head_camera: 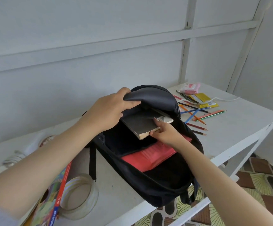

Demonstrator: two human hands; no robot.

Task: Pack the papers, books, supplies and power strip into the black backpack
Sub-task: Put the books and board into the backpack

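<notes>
Black backpack lies open mid-table, mouth up toward 12 o'clock. Left hand is at the bag's 11 o'clock, grip clamped on the raised top flap. Right hand is at the centre of the opening, grip pinching the near corner of a dark book, which sits tilted and half inside the main pocket. A red folder lies in the bag at the book's 6 o'clock. Loose pencils lie scattered at 2 o'clock beside a yellow packet. A tape roll and a pencil box are at 8 o'clock.
</notes>
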